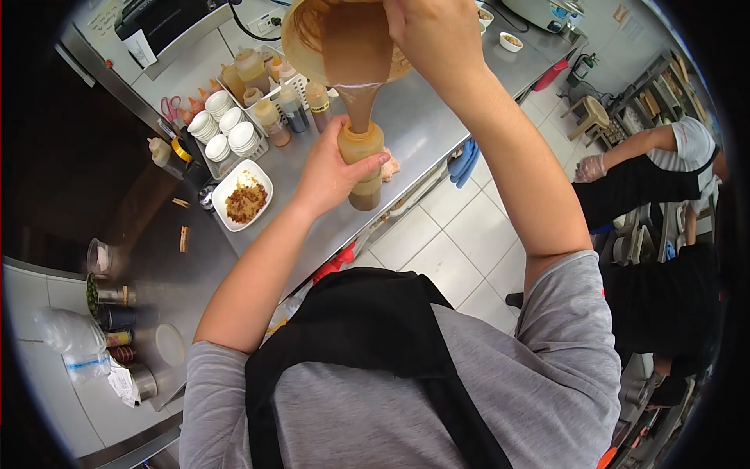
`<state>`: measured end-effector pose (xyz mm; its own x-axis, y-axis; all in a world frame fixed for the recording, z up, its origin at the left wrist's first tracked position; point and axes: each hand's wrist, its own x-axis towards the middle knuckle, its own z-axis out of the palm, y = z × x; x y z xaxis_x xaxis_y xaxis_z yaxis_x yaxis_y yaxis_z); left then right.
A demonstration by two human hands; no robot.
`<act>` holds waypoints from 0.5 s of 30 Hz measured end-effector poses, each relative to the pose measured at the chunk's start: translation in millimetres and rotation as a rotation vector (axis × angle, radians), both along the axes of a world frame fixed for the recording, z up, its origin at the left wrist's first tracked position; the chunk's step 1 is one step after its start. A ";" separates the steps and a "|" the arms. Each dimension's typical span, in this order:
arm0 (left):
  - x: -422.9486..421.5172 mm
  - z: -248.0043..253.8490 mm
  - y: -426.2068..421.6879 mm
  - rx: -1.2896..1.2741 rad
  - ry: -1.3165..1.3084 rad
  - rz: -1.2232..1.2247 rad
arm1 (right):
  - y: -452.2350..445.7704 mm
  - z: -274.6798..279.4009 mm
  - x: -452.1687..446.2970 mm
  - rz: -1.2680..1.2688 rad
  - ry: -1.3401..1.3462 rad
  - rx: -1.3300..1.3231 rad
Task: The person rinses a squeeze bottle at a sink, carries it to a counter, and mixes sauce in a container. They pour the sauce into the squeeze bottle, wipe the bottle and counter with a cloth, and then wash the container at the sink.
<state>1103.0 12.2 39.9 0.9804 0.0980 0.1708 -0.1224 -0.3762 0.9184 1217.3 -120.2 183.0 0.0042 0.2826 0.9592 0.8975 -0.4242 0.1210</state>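
Observation:
My left hand [322,170] is wrapped round a squeeze bottle [366,195], partly filled with brown liquid and without a cap. Above it, my right hand [437,35] grips the rim of a tilted plastic tub [301,43]; most of that hand's fingers are hidden or cut off by the top edge. Brown sauce [359,47] runs from the tub's lip in a thick stream into the bottle's mouth. A crumpled pinkish piece [391,166], which I cannot identify, lies on the counter just behind the bottle.
Left on the steel counter [293,215] stand a white dish [267,205] of brown crumbly food, stacked white cups [205,125] and a basket of squeeze bottles [269,117]. A blue cloth [464,162] hangs at the counter edge. Co-workers in black aprons [633,187] stand at right.

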 end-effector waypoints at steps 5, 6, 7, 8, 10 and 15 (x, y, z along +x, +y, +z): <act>3.1 -4.7 1.4 -0.026 -0.065 0.025 | -2.0 2.2 -3.4 0.000 -0.016 -0.001; 2.6 -2.7 1.3 -0.024 -0.072 0.026 | -2.4 2.6 -3.5 0.000 -0.017 -0.003; 2.5 -0.4 1.3 0.014 -0.057 0.027 | -2.3 3.5 -2.7 0.001 -0.023 -0.002; 1.9 1.2 1.0 0.051 -0.040 0.028 | -2.7 3.8 -2.5 0.001 -0.024 -0.005; 0.7 2.5 0.1 0.061 -0.047 0.029 | -3.4 4.4 -3.2 0.000 -0.026 -0.006; -0.6 7.1 -2.1 0.066 -0.046 0.033 | -5.4 4.2 -3.7 -0.027 -0.031 -0.013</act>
<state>1102.3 10.0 47.0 0.9679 0.1173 0.2224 -0.1500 -0.4407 0.8850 1213.6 -125.5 187.2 -0.0175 0.2947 0.9554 0.8814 -0.4465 0.1539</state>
